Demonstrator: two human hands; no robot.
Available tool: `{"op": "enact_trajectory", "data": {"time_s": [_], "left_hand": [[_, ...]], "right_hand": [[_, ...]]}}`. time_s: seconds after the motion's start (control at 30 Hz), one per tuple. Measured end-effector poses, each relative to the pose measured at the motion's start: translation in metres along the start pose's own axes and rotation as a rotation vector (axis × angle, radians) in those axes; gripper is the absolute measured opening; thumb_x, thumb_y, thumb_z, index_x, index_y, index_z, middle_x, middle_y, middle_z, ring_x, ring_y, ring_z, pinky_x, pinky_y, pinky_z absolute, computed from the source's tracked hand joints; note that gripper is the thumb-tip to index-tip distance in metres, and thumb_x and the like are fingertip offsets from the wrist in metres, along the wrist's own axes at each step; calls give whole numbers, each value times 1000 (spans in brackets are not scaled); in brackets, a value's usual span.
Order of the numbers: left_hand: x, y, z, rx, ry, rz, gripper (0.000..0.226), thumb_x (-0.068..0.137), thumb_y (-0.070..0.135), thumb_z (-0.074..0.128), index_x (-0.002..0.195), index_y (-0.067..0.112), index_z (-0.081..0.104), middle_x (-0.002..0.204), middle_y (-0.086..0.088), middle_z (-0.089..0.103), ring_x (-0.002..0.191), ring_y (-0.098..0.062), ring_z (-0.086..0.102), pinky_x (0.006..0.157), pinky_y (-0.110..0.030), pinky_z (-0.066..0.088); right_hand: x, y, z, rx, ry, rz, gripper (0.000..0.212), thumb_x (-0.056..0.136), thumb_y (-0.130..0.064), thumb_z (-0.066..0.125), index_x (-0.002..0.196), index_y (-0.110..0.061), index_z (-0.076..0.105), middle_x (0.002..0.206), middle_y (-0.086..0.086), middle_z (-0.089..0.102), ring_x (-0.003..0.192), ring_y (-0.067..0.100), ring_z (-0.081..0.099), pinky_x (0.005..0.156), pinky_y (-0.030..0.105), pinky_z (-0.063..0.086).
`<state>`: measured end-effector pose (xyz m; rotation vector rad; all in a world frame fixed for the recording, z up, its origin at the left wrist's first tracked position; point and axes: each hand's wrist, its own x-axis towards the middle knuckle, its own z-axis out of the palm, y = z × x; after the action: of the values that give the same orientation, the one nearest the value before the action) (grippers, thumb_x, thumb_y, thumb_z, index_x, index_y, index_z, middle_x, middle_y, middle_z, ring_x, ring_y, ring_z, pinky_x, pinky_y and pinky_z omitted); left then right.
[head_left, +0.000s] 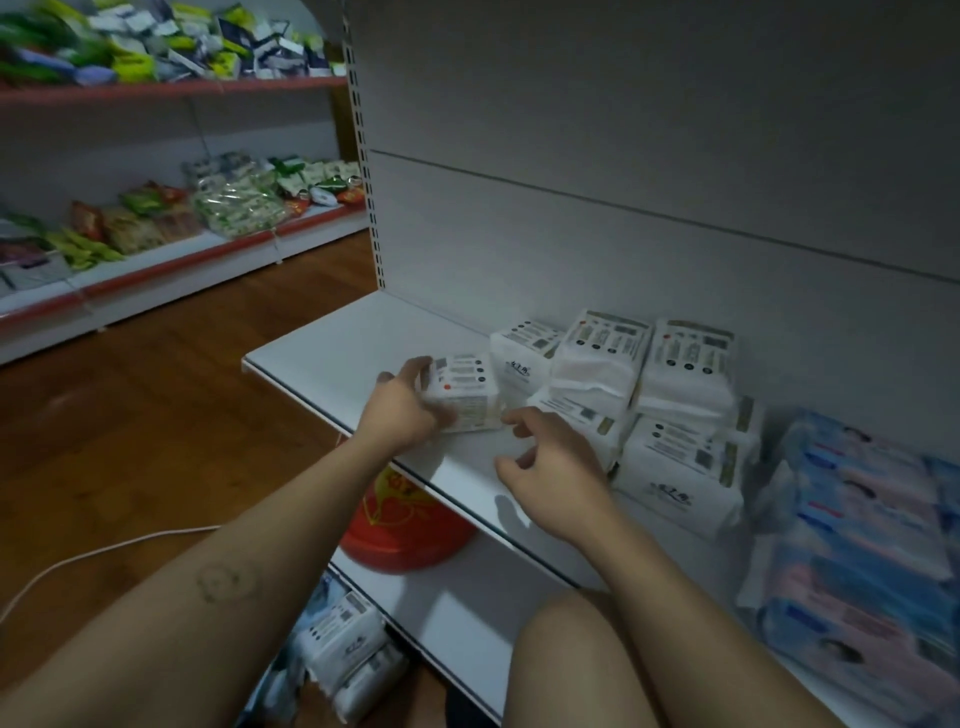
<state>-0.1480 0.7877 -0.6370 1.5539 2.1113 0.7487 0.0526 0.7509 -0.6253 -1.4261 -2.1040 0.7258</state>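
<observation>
My left hand (402, 408) grips a white tissue pack (465, 392) by its left end, with the pack resting on the white shelf (332, 343). My right hand (550, 467) hovers just right of that pack, fingers loosely curled and holding nothing. Right behind it stand several more white tissue packs (644, 384), stacked two high against the shelf's back panel.
Blue and pink packs (857, 519) fill the shelf's right end. A red basin (405, 525) sits on the lower shelf, and more white packs (343, 649) lie on the floor below. Across the wooden floor stand shelves of snacks (228, 202). A white cable (104, 551) crosses the floor.
</observation>
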Motion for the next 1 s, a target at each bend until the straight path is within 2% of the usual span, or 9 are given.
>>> {"op": "enact_trajectory", "data": {"time_s": [0.13,0.27,0.33,0.43,0.57,0.67,0.8,0.93,1.0], "left_hand": [[14,10,9,-31,13,104,62,85,5,61,142,23,44,129,-17,46,114,-32,49,86,-12,32],[25,29,23,12,-102,150,64,86,6,61,143,28,45,129,-3,49,113,-18,53,81,-7,29],[26,39,26,27,-153,170,70,84,9,66,146,29,41,138,-6,46,121,-22,52,88,-10,31],[12,44,11,85,-164,204,77,83,18,73,150,20,34,150,-7,38,136,-26,37,107,-26,30],[-24,19,-29,102,-41,224,68,83,25,75,142,22,43,144,-5,46,130,-22,44,103,-29,36],[-65,-24,-56,155,0,235,51,81,26,77,128,20,58,127,-2,59,117,-19,54,95,-27,39],[-118,-91,-76,190,-67,89,41,78,32,79,115,22,65,111,3,64,102,-15,60,88,-27,46],[-161,-153,-67,159,-142,-113,40,81,31,77,117,22,63,112,3,64,99,-13,60,83,-25,46],[-177,-181,-57,132,-158,-222,43,81,32,77,120,21,61,114,0,63,99,-16,59,84,-26,46]], "right_hand": [[0,7,-8,7,-10,17,40,87,-28,60,126,-30,51,119,-9,52,86,9,60,86,31,48],[-5,14,-19,2,-42,33,38,88,-28,59,125,-34,53,120,-10,52,86,6,59,89,31,47],[-9,15,-21,-12,-53,30,39,88,-28,59,126,-33,53,121,-9,52,87,7,59,90,31,47],[-13,13,-20,-46,-50,30,41,88,-26,59,128,-31,52,123,-7,53,88,9,60,90,29,46],[-14,-9,-7,-54,-51,-26,42,85,-27,61,125,-33,55,122,-4,55,92,14,61,89,30,48],[-14,-34,20,-91,-104,-92,39,83,-29,62,122,-34,57,120,-1,56,100,20,60,91,34,48],[-22,-60,75,-191,-277,-124,39,83,-29,63,121,-29,59,120,4,59,109,24,57,90,31,47],[-34,-71,123,-258,-567,-85,44,85,-28,65,127,-25,56,127,3,59,112,24,57,87,31,48],[-37,-76,144,-301,-638,-89,46,83,-27,66,128,-25,55,128,5,59,112,25,56,89,34,49]]}}
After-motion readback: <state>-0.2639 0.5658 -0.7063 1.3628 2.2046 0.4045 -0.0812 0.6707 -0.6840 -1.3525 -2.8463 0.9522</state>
